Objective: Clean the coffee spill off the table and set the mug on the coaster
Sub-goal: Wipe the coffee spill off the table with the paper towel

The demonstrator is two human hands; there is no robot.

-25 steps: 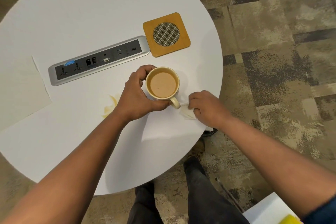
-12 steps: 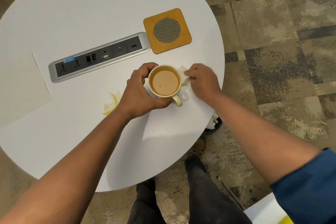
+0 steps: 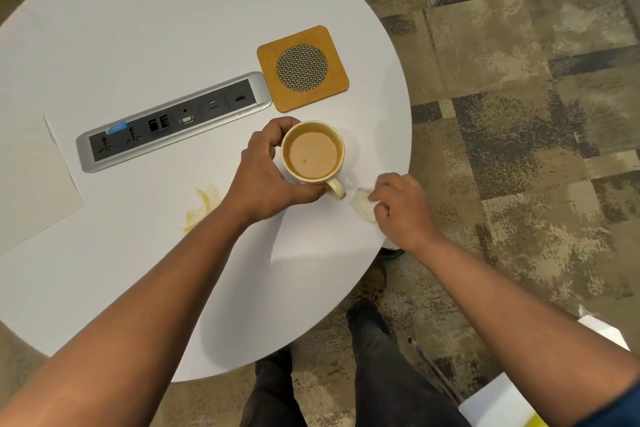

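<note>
The person's left hand [image 3: 268, 180] is wrapped around a cream ceramic mug [image 3: 313, 158] full of milky coffee, fingers clamped on its side, at the centre of the frame on the round white tabletop [image 3: 138, 28]. The mug's handle points toward the lower right. Just beside it, the right hand [image 3: 401, 210] presses a crumpled white tissue [image 3: 363, 204] against the tabletop near its right edge, fingers closed on it. A yellowish coffee smear [image 3: 202, 206] lies left of the left wrist. The square wooden coaster with a metal mesh centre [image 3: 303, 68] sits bare above the mug, next to a grey socket panel [image 3: 173, 121].
</note>
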